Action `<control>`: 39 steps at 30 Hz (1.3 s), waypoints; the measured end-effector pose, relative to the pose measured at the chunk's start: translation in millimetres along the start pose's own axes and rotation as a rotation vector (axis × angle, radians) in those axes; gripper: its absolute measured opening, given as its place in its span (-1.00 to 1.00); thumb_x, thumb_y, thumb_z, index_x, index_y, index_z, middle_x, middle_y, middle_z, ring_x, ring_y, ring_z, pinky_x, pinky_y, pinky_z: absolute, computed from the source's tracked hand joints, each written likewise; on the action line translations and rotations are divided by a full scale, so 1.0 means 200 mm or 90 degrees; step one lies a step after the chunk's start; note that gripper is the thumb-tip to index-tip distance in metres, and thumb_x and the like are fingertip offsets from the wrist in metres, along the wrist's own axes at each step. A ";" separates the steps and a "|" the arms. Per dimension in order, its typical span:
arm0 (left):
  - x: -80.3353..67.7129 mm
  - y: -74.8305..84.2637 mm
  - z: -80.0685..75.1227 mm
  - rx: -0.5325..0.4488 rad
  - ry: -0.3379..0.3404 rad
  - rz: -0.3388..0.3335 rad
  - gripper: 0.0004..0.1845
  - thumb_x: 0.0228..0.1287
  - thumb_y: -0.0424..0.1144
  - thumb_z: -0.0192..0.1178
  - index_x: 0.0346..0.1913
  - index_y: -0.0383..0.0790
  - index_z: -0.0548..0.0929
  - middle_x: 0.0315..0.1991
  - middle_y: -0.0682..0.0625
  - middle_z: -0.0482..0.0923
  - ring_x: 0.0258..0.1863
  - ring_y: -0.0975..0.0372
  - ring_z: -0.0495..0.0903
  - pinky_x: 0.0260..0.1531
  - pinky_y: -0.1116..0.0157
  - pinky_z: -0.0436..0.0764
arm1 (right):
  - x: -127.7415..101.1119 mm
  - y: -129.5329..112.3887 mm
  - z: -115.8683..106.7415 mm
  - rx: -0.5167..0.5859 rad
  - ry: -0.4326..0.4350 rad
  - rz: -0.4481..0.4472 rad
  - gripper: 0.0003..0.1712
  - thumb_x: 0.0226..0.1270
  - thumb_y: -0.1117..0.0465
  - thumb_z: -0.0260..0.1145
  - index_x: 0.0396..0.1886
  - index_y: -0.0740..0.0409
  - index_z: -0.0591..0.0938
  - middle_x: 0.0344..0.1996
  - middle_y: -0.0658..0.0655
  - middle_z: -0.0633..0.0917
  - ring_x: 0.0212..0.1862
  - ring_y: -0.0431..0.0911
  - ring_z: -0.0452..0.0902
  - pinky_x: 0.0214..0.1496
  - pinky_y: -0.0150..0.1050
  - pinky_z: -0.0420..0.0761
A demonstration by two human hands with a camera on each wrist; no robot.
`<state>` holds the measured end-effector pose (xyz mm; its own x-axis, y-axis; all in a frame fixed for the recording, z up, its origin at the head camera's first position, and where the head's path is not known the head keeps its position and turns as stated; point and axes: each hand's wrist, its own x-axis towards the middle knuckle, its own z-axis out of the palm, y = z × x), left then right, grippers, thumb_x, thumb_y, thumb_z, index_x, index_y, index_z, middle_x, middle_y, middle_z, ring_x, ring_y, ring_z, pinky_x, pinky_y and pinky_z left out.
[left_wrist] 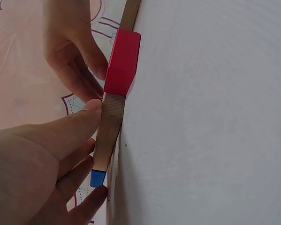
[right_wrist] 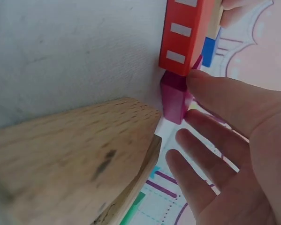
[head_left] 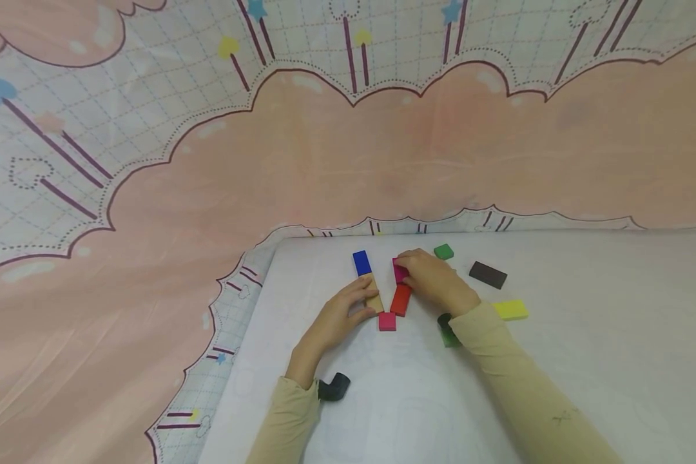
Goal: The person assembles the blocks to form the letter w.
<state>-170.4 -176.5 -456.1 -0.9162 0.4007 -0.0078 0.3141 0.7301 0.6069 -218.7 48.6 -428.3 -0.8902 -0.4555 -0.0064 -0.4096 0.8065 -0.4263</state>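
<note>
My left hand (head_left: 336,316) grips a plain wooden block (head_left: 374,304), fingers across it and thumb by its lower end; the left wrist view shows the thumb against this wooden block (left_wrist: 110,122). A blue block (head_left: 362,262) adjoins its far end, and a pink block (head_left: 387,321) lies at its near end. My right hand (head_left: 437,280) pinches a magenta block (head_left: 398,274) between thumb and index finger; its other fingers stay apart in the right wrist view. Against that magenta block (right_wrist: 174,96) stands a red block (head_left: 401,301), whose side carries white rectangles. Together the blocks form a V shape.
Right of the hands lie a dark block (head_left: 488,274), a yellow block (head_left: 510,310) and a green block (head_left: 443,251). Another green block (head_left: 450,339) is partly under the right wrist. A patterned cloth (head_left: 383,154) hangs behind the white table (head_left: 615,361).
</note>
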 end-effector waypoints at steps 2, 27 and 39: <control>0.00 0.00 0.00 0.002 0.000 0.001 -0.56 0.37 -0.12 0.26 0.28 -0.05 0.59 0.51 0.07 0.25 0.53 0.19 0.14 0.49 0.05 0.21 | 0.00 0.00 0.00 -0.001 -0.007 -0.002 -0.47 0.33 0.27 0.38 0.29 0.21 0.56 0.26 0.21 0.58 0.37 0.11 0.42 0.38 0.03 0.46; -0.01 0.01 0.00 0.004 -0.003 -0.003 -0.55 0.38 -0.09 0.23 0.29 -0.03 0.58 0.51 0.08 0.23 0.54 0.20 0.12 0.49 0.03 0.20 | 0.01 0.04 -0.02 -0.020 -0.004 -0.018 -0.57 0.30 0.24 0.41 0.16 0.24 0.66 0.09 0.25 0.63 0.19 0.12 0.53 0.27 -0.02 0.58; -0.01 0.02 -0.01 0.002 -0.007 -0.015 -0.54 0.39 -0.09 0.23 0.31 -0.03 0.57 0.53 0.09 0.20 0.55 0.18 0.10 0.49 0.02 0.21 | 0.00 0.04 -0.03 -0.033 -0.004 -0.028 -0.60 0.29 0.25 0.42 0.10 0.29 0.68 0.03 0.28 0.65 0.11 0.12 0.56 0.22 -0.04 0.62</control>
<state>-167.9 -175.1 -452.9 -0.9202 0.3902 -0.0311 0.2938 0.7409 0.6040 -222.9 58.3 -426.3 -0.8700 -0.4929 0.0060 -0.4581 0.8040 -0.3790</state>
